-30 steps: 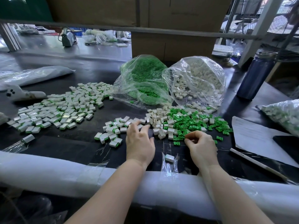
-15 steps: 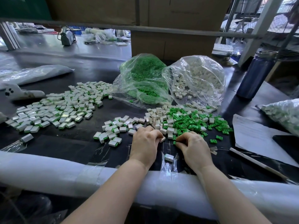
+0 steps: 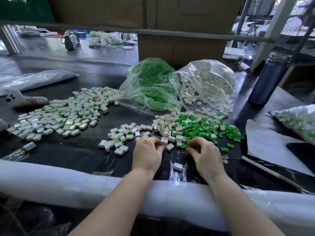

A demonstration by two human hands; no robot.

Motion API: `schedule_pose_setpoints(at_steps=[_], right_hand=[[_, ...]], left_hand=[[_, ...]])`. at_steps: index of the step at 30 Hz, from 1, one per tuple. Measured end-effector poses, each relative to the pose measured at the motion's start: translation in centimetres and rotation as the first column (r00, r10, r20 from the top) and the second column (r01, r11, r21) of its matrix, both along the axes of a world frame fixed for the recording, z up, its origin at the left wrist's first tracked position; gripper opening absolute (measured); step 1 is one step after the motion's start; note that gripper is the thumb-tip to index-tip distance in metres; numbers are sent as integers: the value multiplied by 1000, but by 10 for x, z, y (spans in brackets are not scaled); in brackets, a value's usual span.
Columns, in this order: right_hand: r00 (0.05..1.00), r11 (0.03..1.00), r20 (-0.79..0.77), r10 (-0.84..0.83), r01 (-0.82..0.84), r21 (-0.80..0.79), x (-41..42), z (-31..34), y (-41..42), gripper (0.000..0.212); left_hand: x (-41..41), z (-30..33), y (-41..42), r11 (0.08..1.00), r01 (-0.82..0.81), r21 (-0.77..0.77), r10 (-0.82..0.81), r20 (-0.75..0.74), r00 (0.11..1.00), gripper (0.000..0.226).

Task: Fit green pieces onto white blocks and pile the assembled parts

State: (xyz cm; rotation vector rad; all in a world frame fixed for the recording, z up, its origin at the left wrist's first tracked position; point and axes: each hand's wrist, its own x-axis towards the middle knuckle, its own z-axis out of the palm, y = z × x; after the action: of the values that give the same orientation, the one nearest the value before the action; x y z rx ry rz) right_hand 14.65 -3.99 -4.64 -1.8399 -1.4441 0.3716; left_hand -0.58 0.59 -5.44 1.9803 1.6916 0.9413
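Centrally, loose white blocks (image 3: 166, 126) and green pieces (image 3: 201, 128) heaped on table (image 3: 76, 150), within easy reach. Left hand (image 3: 147, 153) curled, pinching white block at heap edge; right hand (image 3: 205, 155) curled at green pieces, contents hidden, probably picking one. Assembled parts (image 3: 56, 116) spread far left, small pile (image 3: 117, 138) nearer. Bags of green (image 3: 150, 86) and white (image 3: 208, 84) stock behind.

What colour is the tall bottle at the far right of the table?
Dark blue bottle with a silvery cap, seen in the head view.

Curled fingers of the right hand (image 3: 206, 154) perhaps hide a green piece.
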Motion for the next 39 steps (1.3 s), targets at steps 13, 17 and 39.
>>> schedule_pose_setpoints(at_steps=[13, 17, 39], right_hand=[[995, 994, -75, 63, -56, 90, 0, -2, 1, 7], [986, 986, -124, 115, -97, 138, 0, -1, 0, 14], [906, 952, -326, 270, -200, 232, -2, 4, -1, 20]], left_hand=[[2, 7, -8, 969, 242, 55, -247, 155, 956, 18], [2, 7, -7, 957, 281, 67, -288, 191, 938, 11], [3, 3, -6, 923, 384, -13, -361, 311, 879, 12]])
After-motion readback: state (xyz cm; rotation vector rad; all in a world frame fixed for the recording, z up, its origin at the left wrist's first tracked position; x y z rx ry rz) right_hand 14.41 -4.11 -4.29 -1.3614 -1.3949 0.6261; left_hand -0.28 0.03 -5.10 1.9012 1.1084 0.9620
